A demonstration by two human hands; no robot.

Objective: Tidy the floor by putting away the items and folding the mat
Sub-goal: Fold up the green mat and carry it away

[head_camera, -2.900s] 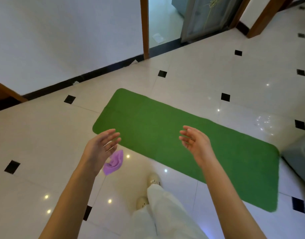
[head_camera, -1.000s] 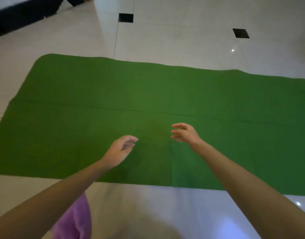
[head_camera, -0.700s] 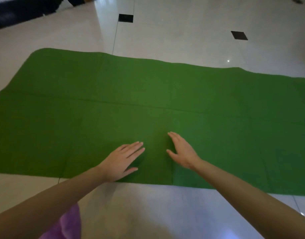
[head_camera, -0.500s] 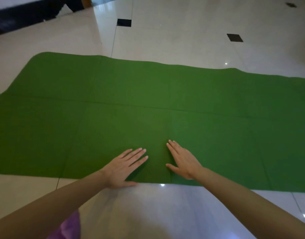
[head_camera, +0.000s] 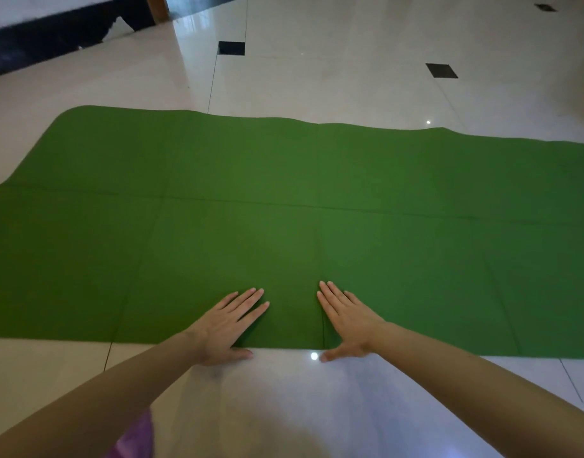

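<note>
Nearest, a purple cloth (head_camera: 135, 438) peeks out by the left forearm. Just beyond, the left hand (head_camera: 226, 325) and right hand (head_camera: 346, 322) lie flat, fingers straight, gripping nothing, thumbs at the near edge of the green mat (head_camera: 284, 209), probably to lift it for folding. Half a second ago they sat similarly; now the thumbs reach the floor (head_camera: 317, 77).

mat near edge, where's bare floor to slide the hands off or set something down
Bare tile lies between the two thumbs, just in front of the green mat, and widens toward the camera between the forearms. More bare tile lies beyond the mat's far edge. Crowded: the left hand and right hand lie flat on the near edge, and a purple cloth sits bottom left.
</note>
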